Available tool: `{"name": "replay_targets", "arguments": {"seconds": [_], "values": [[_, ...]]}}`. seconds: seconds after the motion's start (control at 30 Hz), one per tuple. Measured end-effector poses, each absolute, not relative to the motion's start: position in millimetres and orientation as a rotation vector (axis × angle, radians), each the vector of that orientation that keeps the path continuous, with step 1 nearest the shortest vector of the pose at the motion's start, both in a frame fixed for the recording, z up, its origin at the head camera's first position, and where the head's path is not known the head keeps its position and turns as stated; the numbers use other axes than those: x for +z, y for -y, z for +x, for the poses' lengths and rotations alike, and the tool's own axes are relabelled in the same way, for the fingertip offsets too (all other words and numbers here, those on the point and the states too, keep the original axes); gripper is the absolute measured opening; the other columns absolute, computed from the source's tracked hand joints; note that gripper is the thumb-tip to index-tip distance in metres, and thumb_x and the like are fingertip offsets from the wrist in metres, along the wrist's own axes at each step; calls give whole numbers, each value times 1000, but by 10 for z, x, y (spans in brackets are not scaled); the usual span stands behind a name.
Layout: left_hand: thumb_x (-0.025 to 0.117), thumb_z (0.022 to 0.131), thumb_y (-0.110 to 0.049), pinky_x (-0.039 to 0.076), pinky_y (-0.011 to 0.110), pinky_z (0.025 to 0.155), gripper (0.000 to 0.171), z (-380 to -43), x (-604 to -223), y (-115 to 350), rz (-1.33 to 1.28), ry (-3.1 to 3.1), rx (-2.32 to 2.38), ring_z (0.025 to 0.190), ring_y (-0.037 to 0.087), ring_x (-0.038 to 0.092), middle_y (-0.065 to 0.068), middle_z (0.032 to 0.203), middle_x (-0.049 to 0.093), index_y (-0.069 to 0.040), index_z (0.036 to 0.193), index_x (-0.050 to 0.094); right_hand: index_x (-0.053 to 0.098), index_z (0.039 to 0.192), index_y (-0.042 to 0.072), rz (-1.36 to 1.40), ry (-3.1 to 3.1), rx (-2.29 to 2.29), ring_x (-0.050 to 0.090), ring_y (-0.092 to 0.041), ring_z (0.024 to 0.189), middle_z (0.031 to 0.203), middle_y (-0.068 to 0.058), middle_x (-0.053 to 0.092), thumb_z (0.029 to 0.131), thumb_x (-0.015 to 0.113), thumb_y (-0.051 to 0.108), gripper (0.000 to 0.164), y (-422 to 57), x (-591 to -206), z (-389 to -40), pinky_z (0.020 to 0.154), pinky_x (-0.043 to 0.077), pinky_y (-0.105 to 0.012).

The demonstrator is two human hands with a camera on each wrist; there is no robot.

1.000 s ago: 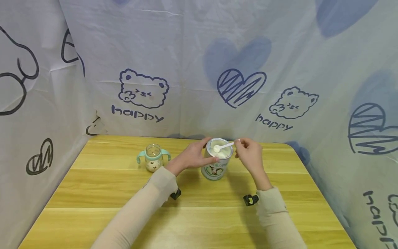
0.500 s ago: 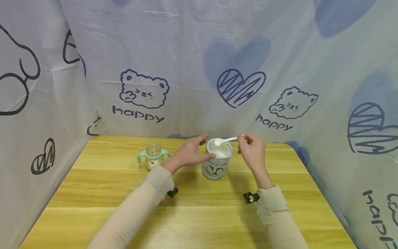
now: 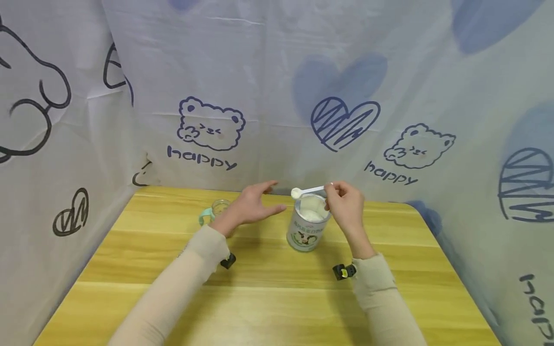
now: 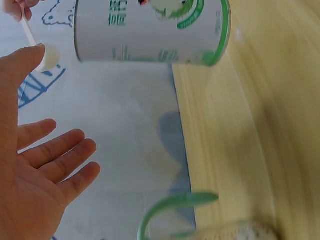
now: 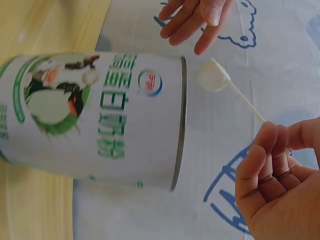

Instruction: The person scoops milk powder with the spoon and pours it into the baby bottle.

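My right hand (image 3: 347,204) pinches the handle end of a white measuring scoop (image 5: 216,76). The scoop's bowl, heaped with pale powder, hangs just past the left rim of a white milk powder can (image 3: 307,230). Powder shows inside the open can, which stands upright on the table. With fingers spread, my left hand (image 3: 248,206) holds nothing and is apart from the can. Behind the left wrist in the head view, a baby bottle (image 3: 220,205) with mint-green handles is partly hidden; one green handle (image 4: 175,202) shows in the left wrist view.
The wooden table (image 3: 268,298) carries the can and bottle. A pale cloth (image 3: 277,158) with blue bear and heart drawings hangs close behind it and along both sides.
The right hand has lifted the scoop out of the can and moved it left over the rim. My left hand has let go of the can and moved left, covering part of the bottle.
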State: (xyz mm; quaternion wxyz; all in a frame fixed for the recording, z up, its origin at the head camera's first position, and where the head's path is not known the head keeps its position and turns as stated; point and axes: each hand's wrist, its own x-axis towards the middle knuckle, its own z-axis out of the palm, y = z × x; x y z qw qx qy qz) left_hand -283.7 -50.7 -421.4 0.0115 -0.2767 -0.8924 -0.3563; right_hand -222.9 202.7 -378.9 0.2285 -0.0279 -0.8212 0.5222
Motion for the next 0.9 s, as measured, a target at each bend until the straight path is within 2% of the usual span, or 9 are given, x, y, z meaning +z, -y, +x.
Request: {"name": "replay_targets", "arguments": {"seconds": [0.3, 0.5, 0.67, 0.77, 0.9], "values": [[73, 95, -56, 48, 56, 117, 83, -2862, -4193, 891, -769, 2789, -1076, 141, 36, 56, 18, 153, 58, -13, 160, 44, 75, 95, 0, 11, 2270, 1456, 60, -12, 52, 64, 1, 63, 100, 63, 20, 23, -1800, -3785, -2296, 51, 49, -21], [72, 94, -59, 46, 60, 117, 85, -2848, -4241, 1128, -723, 2800, -1069, 142, 38, 55, 19, 152, 58, -14, 160, 44, 75, 93, 1, 42, 2272, 1495, 60, -11, 52, 62, 3, 61, 100, 64, 19, 22, -1648, -3803, -2336, 49, 46, -20], [71, 95, -60, 55, 58, 107, 86, -2806, -4282, 1307, -703, 2816, -1054, 114, 36, 71, 21, 154, 56, -14, 161, 42, 76, 94, 1, 72, 2279, 1519, 60, -15, 52, 59, 5, 60, 100, 64, 19, 22, -1532, -3813, -2358, 47, 42, -20], [70, 95, -61, 56, 57, 105, 87, -2792, -4312, 1403, -688, 2821, -1033, 108, 35, 74, 21, 154, 56, -14, 162, 41, 76, 93, 1, 93, 2280, 1531, 61, -19, 53, 59, 4, 60, 100, 64, 19, 22, -1473, -3815, -2371, 48, 43, -20], [71, 93, -63, 50, 62, 111, 89, -2771, -4354, 1508, -651, 2824, -1029, 124, 39, 67, 22, 152, 57, -14, 161, 42, 76, 93, 2, 119, 2280, 1550, 64, -33, 57, 60, 3, 60, 100, 64, 19, 22, -1403, -3818, -2395, 49, 45, -21]]}}
